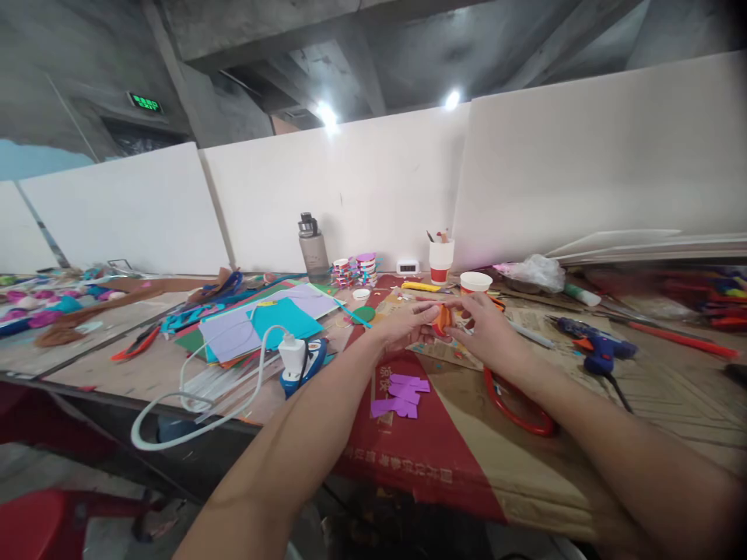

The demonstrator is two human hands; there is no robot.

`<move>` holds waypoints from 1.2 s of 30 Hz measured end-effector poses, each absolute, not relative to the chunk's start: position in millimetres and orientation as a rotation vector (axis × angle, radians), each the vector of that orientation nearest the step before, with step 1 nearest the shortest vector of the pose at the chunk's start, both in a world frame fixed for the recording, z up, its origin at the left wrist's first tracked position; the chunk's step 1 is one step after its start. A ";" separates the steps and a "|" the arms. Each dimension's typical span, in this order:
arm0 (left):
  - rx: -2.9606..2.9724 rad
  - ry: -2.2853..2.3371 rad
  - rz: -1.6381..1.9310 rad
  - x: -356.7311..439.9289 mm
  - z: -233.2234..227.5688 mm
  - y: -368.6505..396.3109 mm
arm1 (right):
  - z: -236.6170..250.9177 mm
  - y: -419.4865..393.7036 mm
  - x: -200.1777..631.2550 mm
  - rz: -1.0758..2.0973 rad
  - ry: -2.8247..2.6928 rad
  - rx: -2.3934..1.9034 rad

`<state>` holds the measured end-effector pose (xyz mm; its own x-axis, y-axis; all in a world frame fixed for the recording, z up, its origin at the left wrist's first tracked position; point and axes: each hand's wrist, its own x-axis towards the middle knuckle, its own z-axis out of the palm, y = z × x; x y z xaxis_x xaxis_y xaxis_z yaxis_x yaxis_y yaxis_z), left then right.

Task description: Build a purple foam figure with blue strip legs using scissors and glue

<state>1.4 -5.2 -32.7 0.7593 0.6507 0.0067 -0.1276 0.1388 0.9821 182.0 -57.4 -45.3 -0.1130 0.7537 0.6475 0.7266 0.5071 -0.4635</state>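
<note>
Both of my arms reach out over a cardboard-covered worktable [467,459]. My left hand [408,323] and my right hand [485,327] meet around a small orange paper piece [443,319], each pinching one side of it just above the table. Purple paper cut-outs [402,394] lie on the red part of the cardboard, nearer to me than my hands. Red-handled scissors [517,404] lie under my right forearm.
A blue glue gun [595,346] lies to the right. A white power adapter with a looped cable [292,354] and stacked coloured paper sheets [268,323] sit left. Behind stand a grey bottle [313,249], paper cups [442,260], a small clock [407,267] and white partition boards.
</note>
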 end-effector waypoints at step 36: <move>1.460 0.592 0.450 -3.9 -32.7 -3.4 | -25.0 -69.2 179.6 0.276 -1.829 -1.264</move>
